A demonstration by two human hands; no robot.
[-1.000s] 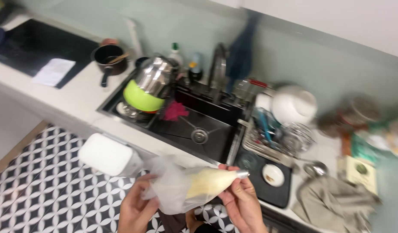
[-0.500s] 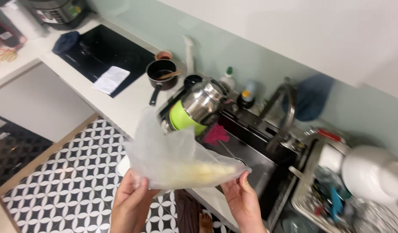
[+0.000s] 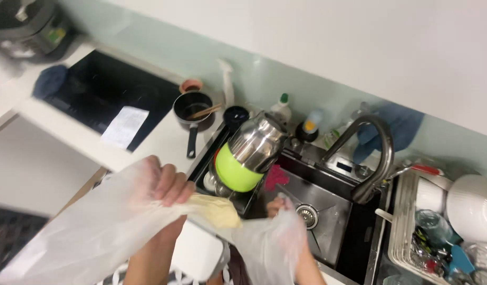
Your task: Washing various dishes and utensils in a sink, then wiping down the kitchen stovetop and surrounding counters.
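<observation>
Both hands on a clear plastic bag, stretched across the lower frame from 8 o'clock to 5 o'clock. Left hand clenched on the bag's upper edge, knuckles up. Right hand sits under or inside the film at 5 o'clock; looks closed on the plastic, fingers blurred through it. Pale yellow lump lies in the bag between the hands, just below the sink edge.

Progress, as a judgement: contents are bagged, bag is not tied or set down, both hands committed. Can't tell if the mouth is open.

Surroundings: sink at 4 o'clock, crowded. Steel pot with lime-green band tipped on its side in the left basin, pink cloth beside it, curved tap arching over. Dish rack with white bowls at 3 o'clock. Small black saucepan and black hob at 11 o'clock, paper slip on it. White box directly under the bag, touching or nearly so
</observation>
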